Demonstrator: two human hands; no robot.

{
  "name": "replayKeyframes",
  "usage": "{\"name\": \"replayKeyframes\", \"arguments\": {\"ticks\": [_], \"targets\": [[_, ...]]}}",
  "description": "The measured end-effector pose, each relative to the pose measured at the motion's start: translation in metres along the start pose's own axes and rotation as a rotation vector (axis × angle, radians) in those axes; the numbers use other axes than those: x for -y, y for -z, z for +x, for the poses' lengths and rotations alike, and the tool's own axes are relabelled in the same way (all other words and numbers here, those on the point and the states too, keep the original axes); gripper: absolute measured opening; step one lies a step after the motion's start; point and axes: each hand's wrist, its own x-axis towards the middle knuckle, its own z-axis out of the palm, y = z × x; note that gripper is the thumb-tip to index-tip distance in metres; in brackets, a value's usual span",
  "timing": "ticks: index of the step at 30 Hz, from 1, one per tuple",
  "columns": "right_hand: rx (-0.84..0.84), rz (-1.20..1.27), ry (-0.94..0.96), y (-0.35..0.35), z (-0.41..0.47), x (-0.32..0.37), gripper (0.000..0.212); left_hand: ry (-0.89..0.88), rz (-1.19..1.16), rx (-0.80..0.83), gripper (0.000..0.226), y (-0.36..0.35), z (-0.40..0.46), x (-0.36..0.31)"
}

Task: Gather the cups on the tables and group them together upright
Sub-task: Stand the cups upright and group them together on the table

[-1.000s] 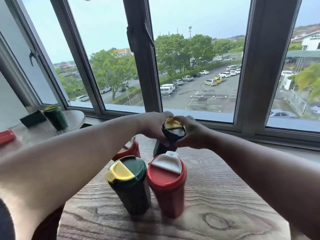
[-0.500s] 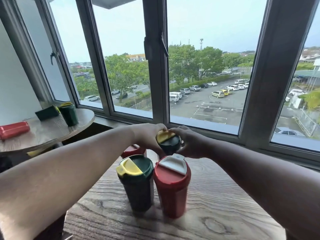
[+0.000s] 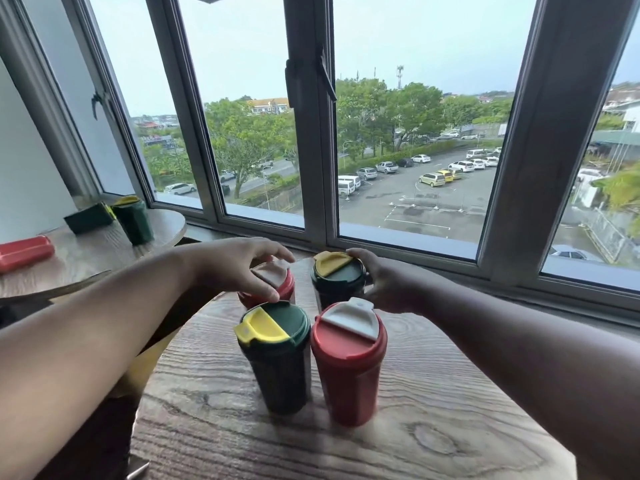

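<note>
Right hand (image 3: 382, 289): fingers curled round the far green cup (image 3: 337, 277), upright at frame centre.
Left hand (image 3: 239, 268): fingers relaxed over the far red cup (image 3: 277, 289).
Near cups: green cup (image 3: 275, 355) and red cup (image 3: 349, 362) upright on the table (image 3: 415, 427).
Upper left table (image 3: 86, 251): three more cups.

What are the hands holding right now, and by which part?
Right hand grips the far green cup at its lid rim. Left hand hovers over the far red cup; contact cannot be told.

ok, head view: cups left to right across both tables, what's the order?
Red cup lying on its side → green cup lying flat → upright green cup on the side table → near green cup → near red cup. The two rear cups overlap these, so skipped.
</note>
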Motion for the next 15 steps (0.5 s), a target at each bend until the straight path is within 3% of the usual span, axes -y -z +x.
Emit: {"name": "replayKeyframes", "arguments": {"ticks": [3,7,12,15], "targets": [[-0.006,0.105,-0.018,-0.006,0.004,-0.007,0.064,0.027,-0.068,-0.012,0.063,-0.003,0.003,0.006],[-0.029,0.174,-0.017,-0.013,0.006,-0.014,0.06,0.087,-0.098,-0.062,0.058,-0.01,0.012,0.007],[-0.053,0.2,-0.032,-0.014,0.008,-0.018,0.055,0.117,-0.051,-0.127,0.076,-0.015,0.023,0.0],[-0.092,0.171,-0.025,-0.015,0.006,-0.022,0.054,0.099,-0.074,-0.147,0.069,-0.016,0.029,-0.005]]}}
